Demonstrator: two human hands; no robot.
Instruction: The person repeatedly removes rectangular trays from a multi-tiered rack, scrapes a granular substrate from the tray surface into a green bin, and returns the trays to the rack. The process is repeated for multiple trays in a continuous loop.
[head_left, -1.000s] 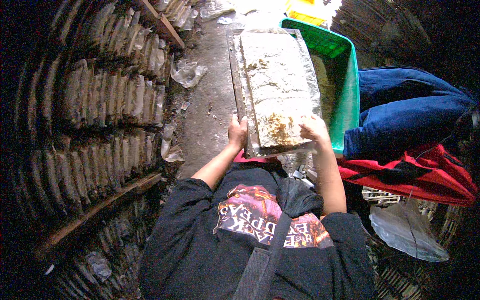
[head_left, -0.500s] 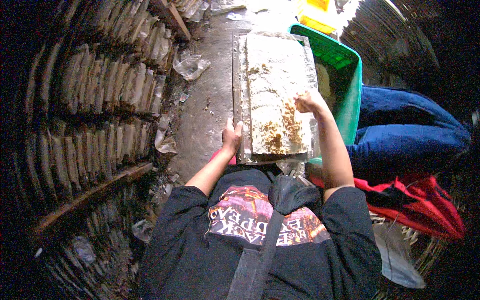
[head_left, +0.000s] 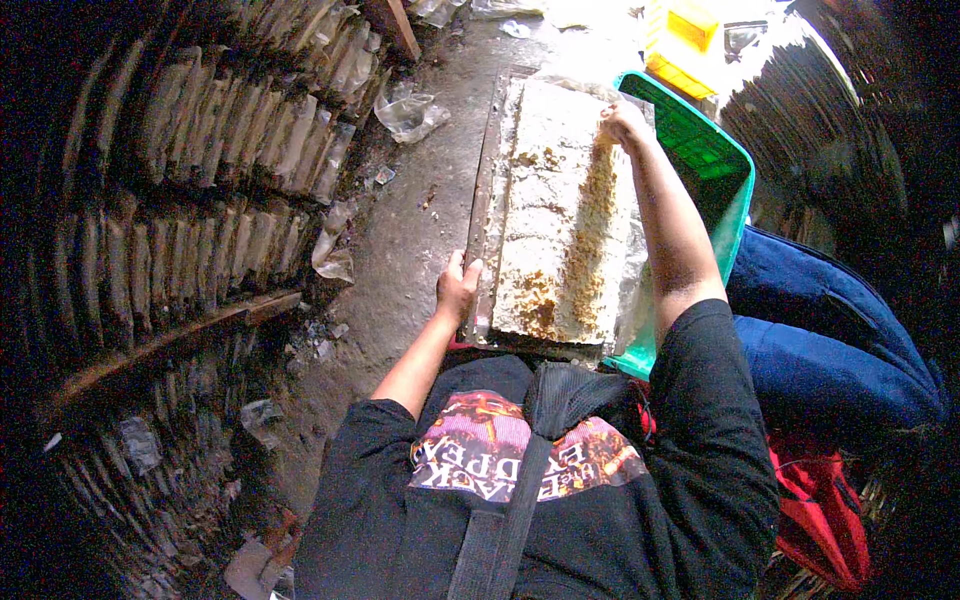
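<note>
A tray (head_left: 485, 210) lies lengthwise in front of me, bearing a thick, crusty white slab (head_left: 545, 235) with rough brown patches. Along the slab's right side runs a long strip of exposed, crumbly brown. My left hand (head_left: 457, 287) grips the tray's left edge, its thumb up on the side. At the far right end of the slab, my right hand (head_left: 625, 125) is closed with fingers curled against the surface; whatever is in it is hidden. Clear plastic sheeting (head_left: 632, 270) shows along the tray's right side.
A green crate (head_left: 745, 190) sits under and right of the tray, with a yellow crate (head_left: 685, 45) beyond. Racks of upright wrapped slabs (head_left: 225, 130) line the left. Crumpled plastic (head_left: 410, 115) lies on the floor. Someone in blue trousers (head_left: 830, 350) is close on the right.
My right hand has moved away from me to the far end of the slab. The exposed brown strip now reaches much farther along the right side. My left hand keeps its grip.
</note>
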